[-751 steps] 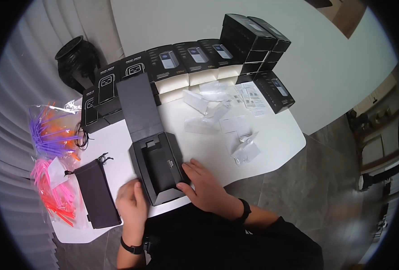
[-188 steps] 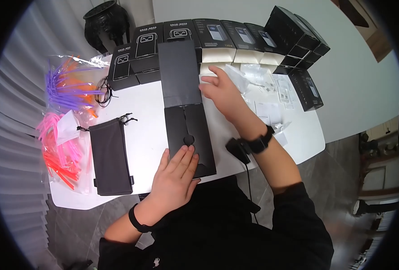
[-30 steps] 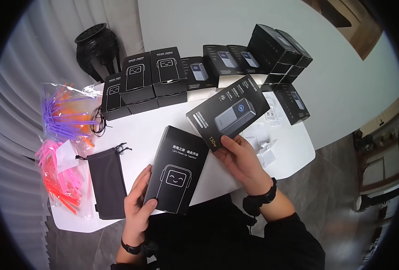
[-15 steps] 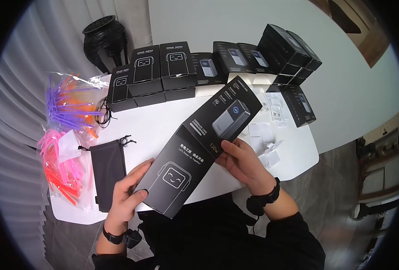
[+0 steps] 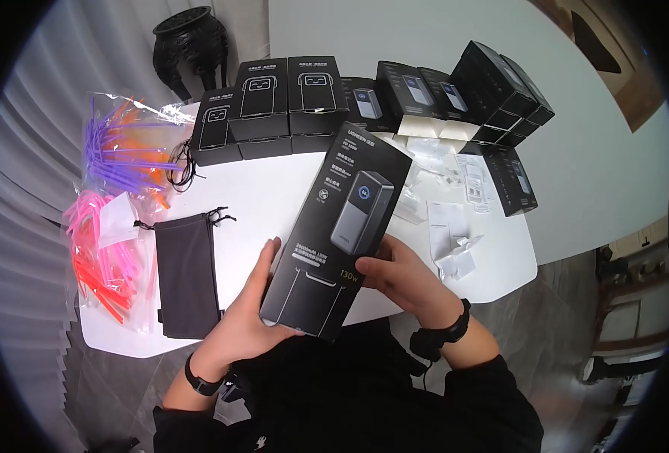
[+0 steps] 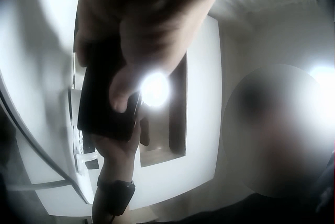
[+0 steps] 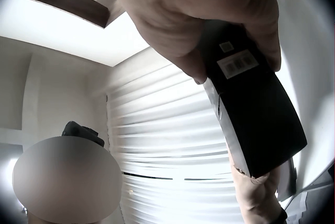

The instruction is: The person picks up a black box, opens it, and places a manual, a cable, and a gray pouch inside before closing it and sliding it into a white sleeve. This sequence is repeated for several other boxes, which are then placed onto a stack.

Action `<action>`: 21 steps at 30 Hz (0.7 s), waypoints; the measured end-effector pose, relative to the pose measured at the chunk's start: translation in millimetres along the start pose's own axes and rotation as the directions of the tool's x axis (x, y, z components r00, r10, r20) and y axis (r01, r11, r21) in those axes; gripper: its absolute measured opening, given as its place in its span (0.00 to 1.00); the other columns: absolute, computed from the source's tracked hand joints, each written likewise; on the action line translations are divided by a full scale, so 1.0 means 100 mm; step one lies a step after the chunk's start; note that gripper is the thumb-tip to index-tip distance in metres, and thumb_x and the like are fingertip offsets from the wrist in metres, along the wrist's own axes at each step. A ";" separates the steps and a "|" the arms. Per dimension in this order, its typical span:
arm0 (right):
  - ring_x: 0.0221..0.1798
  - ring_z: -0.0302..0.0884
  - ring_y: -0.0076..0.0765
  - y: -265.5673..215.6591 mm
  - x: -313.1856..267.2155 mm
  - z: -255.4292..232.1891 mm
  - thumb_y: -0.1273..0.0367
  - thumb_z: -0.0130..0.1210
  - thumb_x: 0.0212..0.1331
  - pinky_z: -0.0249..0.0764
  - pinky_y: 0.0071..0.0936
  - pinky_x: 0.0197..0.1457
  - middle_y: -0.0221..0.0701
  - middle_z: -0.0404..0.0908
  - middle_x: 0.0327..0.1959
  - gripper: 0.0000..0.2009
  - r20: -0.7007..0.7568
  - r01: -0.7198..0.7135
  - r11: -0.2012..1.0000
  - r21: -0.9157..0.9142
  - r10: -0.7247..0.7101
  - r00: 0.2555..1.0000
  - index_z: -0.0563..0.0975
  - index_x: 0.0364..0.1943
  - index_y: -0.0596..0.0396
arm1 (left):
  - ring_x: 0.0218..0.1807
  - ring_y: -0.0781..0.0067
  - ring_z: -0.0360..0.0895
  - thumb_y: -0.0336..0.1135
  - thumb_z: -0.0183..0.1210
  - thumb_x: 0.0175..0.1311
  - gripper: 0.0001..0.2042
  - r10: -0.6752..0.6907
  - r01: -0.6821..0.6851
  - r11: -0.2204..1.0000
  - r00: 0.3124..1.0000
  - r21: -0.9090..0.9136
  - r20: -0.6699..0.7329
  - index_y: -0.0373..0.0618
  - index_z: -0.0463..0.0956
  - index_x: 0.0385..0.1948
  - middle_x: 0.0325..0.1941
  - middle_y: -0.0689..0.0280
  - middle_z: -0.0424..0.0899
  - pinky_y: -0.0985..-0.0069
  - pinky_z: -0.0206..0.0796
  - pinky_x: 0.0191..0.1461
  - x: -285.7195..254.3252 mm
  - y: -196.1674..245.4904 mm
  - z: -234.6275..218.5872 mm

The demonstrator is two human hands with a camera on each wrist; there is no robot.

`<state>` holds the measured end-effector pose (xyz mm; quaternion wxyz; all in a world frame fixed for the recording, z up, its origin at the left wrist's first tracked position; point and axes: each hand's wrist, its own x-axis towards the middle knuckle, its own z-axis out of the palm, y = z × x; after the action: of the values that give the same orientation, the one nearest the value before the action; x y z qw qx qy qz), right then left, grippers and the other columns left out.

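In the head view a black printed sleeve (image 5: 353, 204), with a power bank pictured on it, covers most of a black inner box (image 5: 304, 302). Only the lower end of that box shows, with part of a white line drawing. My right hand (image 5: 410, 279) grips the sleeve's lower right side, thumb on the front and the other fingers mostly hidden behind. Around the lower left side of the inner box, my left hand (image 5: 248, 325) holds its end, palm close to the bottom edge. The right wrist view shows labels on the back of the sleeve (image 7: 261, 114).
Black boxes (image 5: 312, 90) line the back of the white table (image 5: 266, 189), with a taller stack (image 5: 500, 90) at right. A black drawstring pouch (image 5: 187, 275) and bags of coloured sticks (image 5: 123, 162) lie left. Clear wrappings (image 5: 455, 260) and leaflets (image 5: 448, 219) lie right.
Twenty-five seconds ago an open, empty-looking box lay on the table; later its flaps were closed. A second ago sleeve and box were apart; now the sleeve has slid down over the box.
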<state>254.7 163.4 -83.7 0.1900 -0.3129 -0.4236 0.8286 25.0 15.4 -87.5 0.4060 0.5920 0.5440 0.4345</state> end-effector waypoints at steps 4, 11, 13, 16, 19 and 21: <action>0.59 0.77 0.34 0.02 -0.01 0.07 0.68 0.67 0.59 0.76 0.33 0.61 0.39 0.75 0.59 0.35 0.050 -0.058 0.984 -0.169 0.067 0.997 0.63 0.68 0.64 | 0.77 0.47 0.60 0.24 0.75 0.48 0.55 -0.027 0.028 1.000 0.990 0.003 -0.140 0.38 0.42 0.77 0.77 0.43 0.56 0.63 0.60 0.74 0.04 -0.13 0.18; 0.57 0.77 0.36 0.06 -0.04 0.13 0.68 0.68 0.59 0.76 0.32 0.60 0.40 0.76 0.59 0.33 0.107 -0.063 0.983 -0.172 0.083 0.991 0.66 0.66 0.65 | 0.72 0.48 0.67 0.25 0.73 0.51 0.49 0.092 -0.050 0.987 0.955 0.153 -0.283 0.34 0.48 0.75 0.72 0.45 0.65 0.63 0.66 0.70 0.06 -0.23 0.29; 0.57 0.77 0.36 0.12 -0.08 0.08 0.67 0.67 0.59 0.75 0.32 0.60 0.40 0.76 0.59 0.33 0.100 -0.060 0.989 -0.132 0.073 0.992 0.66 0.66 0.65 | 0.72 0.50 0.67 0.26 0.74 0.52 0.51 0.108 -0.081 0.990 0.961 0.112 -0.256 0.34 0.46 0.75 0.73 0.46 0.63 0.63 0.63 0.72 0.04 -0.15 0.33; 0.57 0.77 0.36 0.08 -0.23 0.03 0.67 0.65 0.61 0.75 0.32 0.60 0.41 0.76 0.58 0.31 0.088 0.062 0.972 -0.228 -0.043 0.995 0.66 0.66 0.65 | 0.74 0.55 0.63 0.37 0.74 0.56 0.56 0.070 -0.124 0.934 0.983 -0.336 -0.167 0.37 0.36 0.77 0.76 0.49 0.59 0.62 0.56 0.75 -0.03 -0.09 0.37; 0.59 0.77 0.38 -0.06 -0.44 0.00 0.71 0.67 0.60 0.76 0.33 0.60 0.43 0.74 0.61 0.39 0.164 0.151 0.889 -0.432 -0.087 0.983 0.57 0.72 0.64 | 0.75 0.59 0.61 0.45 0.68 0.61 0.52 0.068 -0.177 0.843 0.972 -0.507 -0.226 0.37 0.37 0.77 0.75 0.52 0.61 0.64 0.52 0.77 0.08 -0.01 0.48; 0.61 0.76 0.42 -0.07 -0.51 -0.04 0.73 0.69 0.57 0.78 0.36 0.60 0.45 0.68 0.67 0.47 0.234 0.191 0.875 -0.445 -0.092 0.968 0.48 0.76 0.57 | 0.74 0.61 0.62 0.41 0.66 0.62 0.48 -0.009 -0.080 0.865 0.985 -0.496 -0.174 0.36 0.40 0.77 0.74 0.53 0.63 0.65 0.53 0.76 0.06 -0.01 0.52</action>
<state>295.0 139.8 -61.2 0.1254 -0.2298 -0.6484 0.7149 74.5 20.9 -103.3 0.4893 0.4369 0.4345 0.6172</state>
